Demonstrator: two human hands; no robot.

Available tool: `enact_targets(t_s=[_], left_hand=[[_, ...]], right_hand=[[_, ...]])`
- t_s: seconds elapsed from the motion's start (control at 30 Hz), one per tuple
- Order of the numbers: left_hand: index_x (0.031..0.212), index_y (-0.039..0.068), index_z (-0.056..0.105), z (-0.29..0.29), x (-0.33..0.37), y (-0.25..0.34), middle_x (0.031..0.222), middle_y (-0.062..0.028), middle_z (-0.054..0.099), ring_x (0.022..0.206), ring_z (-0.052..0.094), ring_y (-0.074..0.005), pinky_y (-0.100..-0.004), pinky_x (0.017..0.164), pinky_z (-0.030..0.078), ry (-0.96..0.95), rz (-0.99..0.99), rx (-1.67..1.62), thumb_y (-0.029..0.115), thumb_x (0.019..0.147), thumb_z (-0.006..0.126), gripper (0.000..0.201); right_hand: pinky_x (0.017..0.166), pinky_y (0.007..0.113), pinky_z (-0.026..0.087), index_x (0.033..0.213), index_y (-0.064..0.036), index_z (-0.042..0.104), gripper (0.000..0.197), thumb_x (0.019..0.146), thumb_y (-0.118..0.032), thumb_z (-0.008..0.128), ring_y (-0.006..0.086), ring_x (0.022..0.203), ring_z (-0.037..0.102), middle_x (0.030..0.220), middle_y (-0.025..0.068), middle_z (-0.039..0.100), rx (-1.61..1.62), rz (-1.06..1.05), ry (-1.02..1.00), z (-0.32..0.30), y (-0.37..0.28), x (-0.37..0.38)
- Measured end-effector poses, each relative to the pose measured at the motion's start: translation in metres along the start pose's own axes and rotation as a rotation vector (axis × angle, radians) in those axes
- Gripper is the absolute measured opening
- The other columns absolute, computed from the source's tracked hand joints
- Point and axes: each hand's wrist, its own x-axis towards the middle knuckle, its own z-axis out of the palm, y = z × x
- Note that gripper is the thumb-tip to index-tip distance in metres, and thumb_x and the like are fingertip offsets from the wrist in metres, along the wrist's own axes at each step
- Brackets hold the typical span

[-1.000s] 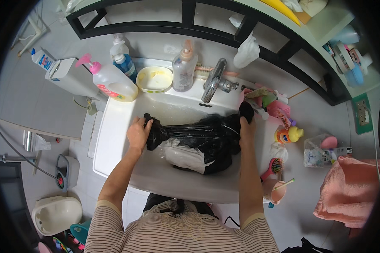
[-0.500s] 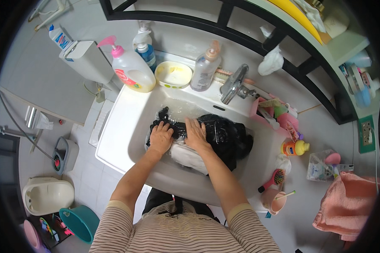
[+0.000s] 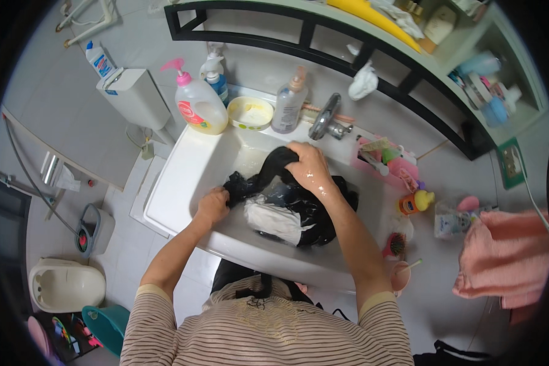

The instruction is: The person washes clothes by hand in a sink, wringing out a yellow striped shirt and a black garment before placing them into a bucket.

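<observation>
Wet black clothing (image 3: 317, 215) lies soaking in the white sink (image 3: 175, 200), with a white cloth part (image 3: 273, 219) showing at its near side. My right hand (image 3: 309, 166) is closed on a fold of the black garment and holds it raised above the water, below the faucet (image 3: 327, 117). Drops of water sit on the back of that hand. At the left side of the basin, my left hand (image 3: 213, 206) is closed around the bunched left end of the same garment. A dark stretch of fabric runs between both hands.
Along the sink's back ledge stand a pink-topped pump bottle (image 3: 196, 104), a soap dish (image 3: 250, 114) and a clear pump bottle (image 3: 288, 104). To the right are a pink organizer (image 3: 387, 160), a yellow-capped bottle (image 3: 416, 202), a hairbrush (image 3: 395, 245) and a pink cup (image 3: 400, 277).
My right hand has gone from lying flat on the clothes to lifting a black fold up toward the faucet. My left hand has shifted left and down, gripping the garment's end.
</observation>
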Motion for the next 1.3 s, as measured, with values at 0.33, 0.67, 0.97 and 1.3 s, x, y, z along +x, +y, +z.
enact_targets(t_s=[0.33,0.67,0.97,1.3], left_hand=[[0.115,0.001,0.055,-0.068,0.060,0.096,0.100,-0.0034,0.061,0.092,0.054,-0.0123,-0.0265,0.085,0.040,0.208,0.099,-1.043,0.014,0.081,0.064,0.037],[0.111,0.004,0.059,-0.198,0.027,0.164,0.097,-0.0001,0.061,0.090,0.056,-0.0092,-0.0219,0.080,0.043,0.341,0.382,-1.227,0.010,0.084,0.058,0.028],[0.126,0.012,0.045,-0.030,0.046,0.037,0.129,-0.0167,0.044,0.118,0.040,-0.0377,-0.0453,0.094,0.037,0.080,0.070,-0.119,0.024,0.074,0.065,0.058],[0.142,0.019,0.026,0.055,0.063,0.005,0.150,-0.0079,0.017,0.138,0.009,-0.0330,-0.0578,0.107,0.001,-0.174,0.210,0.200,0.042,0.084,0.051,0.067]], right_hand=[[0.068,0.025,0.047,0.094,0.0043,0.063,0.028,0.066,0.000,0.061,0.0109,0.071,0.058,0.076,0.0058,0.064,0.627,-0.141,0.197,-0.062,-0.048,0.035],[0.087,0.030,0.044,0.117,-0.0005,0.046,0.067,0.058,-0.004,0.078,0.0181,0.099,0.056,0.107,0.0097,0.058,0.824,-0.214,0.290,-0.047,-0.057,0.024],[0.086,0.044,0.044,0.109,-0.0046,0.057,0.044,0.067,-0.012,0.070,0.0377,0.104,0.053,0.112,0.0202,0.057,-0.079,0.320,-0.069,0.094,0.062,-0.029],[0.086,0.047,0.045,0.127,-0.0159,0.046,0.049,0.080,-0.018,0.058,0.0319,0.119,0.043,0.130,0.0137,0.044,-0.456,0.473,-0.417,0.191,0.078,-0.033]])
